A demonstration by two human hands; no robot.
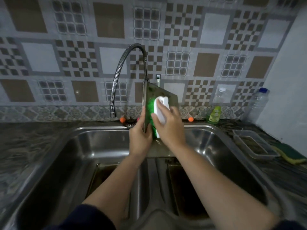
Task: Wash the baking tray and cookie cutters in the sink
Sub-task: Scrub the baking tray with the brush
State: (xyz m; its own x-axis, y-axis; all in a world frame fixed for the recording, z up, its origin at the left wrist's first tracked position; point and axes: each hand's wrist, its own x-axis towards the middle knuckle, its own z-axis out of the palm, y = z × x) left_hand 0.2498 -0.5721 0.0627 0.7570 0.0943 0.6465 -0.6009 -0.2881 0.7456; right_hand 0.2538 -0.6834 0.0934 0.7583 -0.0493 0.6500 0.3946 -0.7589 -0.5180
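Patterned tile backsplash (109, 19) behind, dark stone-look counter (33, 138) either side, steel double-bowl sink (93, 140) in the middle.

Baking tray (163, 95): held near upright, on edge, above the sink's back rim, its flat face turned to the right. Surface looks dull and smeared; cond. of the far side not visible.

Left hand (140, 138): fingers curled round the tray's lower left edge, gripping it. Right hand (167, 123): wrapped over the white back of a scrub brush (160, 112), green bristles pressed against the tray face.

Faucet (123, 72): flexible spring neck, outlet hangs just left of the tray. No water stream visible. Cookie cutters: not seen in view; dark shapes in the lower bowls too blurred to id.

Right counter: clear plastic tub (254, 145), green-yellow sponge (289, 154) just beside it. Dish soap bottle (214, 113) and two clear plastic bottles (259, 103) stand at the wall.

Assessment, step in hand = scrubbing tray face. Recs:
- Keep left grip low and firm; a wet tray on edge is apt to slip or twist under brush pressure.
- Better to rest the bottom edge on the sink for support.
- Work strokes top to bottom, incl. corners and rim, where residue prob. collects.
- Flip to do the back, then rinse under the faucet.
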